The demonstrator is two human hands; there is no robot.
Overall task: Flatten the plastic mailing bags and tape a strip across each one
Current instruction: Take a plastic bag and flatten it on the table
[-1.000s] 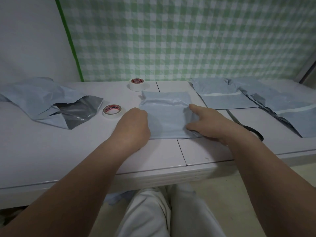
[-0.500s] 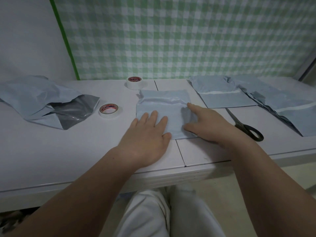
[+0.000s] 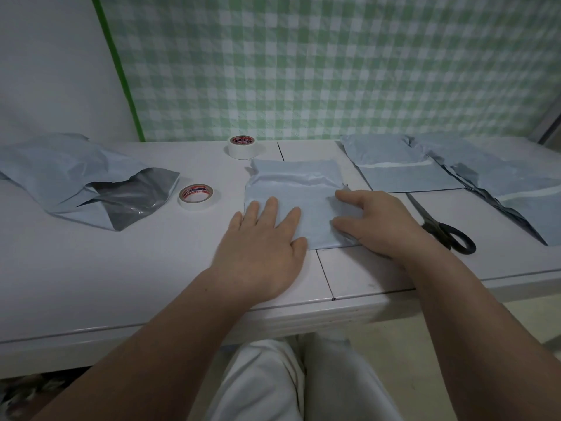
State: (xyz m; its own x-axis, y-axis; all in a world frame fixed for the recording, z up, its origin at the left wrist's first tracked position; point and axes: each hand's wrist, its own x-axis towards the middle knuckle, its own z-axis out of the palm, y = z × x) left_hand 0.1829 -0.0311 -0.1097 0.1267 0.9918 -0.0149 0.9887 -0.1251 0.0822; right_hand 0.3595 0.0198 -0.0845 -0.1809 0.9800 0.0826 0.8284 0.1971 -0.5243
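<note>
Pale blue-grey plastic mailing bag (image 3: 303, 189) lies at the middle of the white table (image 3: 91, 268), its near edge a little back from the table front. Left hand (image 3: 261, 250) is palm-down with fingers straight, pressing the bag's near-left corner. Right hand (image 3: 382, 226) lies spread on the bag's right margin, fingers extended, nothing pinched. The far part of the bag shows a shiny raised crease, so flattening is judged incomplete; no strip on it yet. The film looks thin, light, limp and slick. It will probably skid on the smooth top and trap air, so press with flat palms and stroke outward toward the far edge. To lift it, take a corner or an edge. White tape roll with red-printed core (image 3: 195, 196) sits just left of the bag; second tape roll (image 3: 242, 146) sits beyond the bag's far-left corner. Black-handled scissors (image 3: 449, 235) lie just right of the right hand. Bags bearing white strips (image 3: 400, 174) lie further right; crumpled bags (image 3: 60, 174) far left, no strip visible.
</note>
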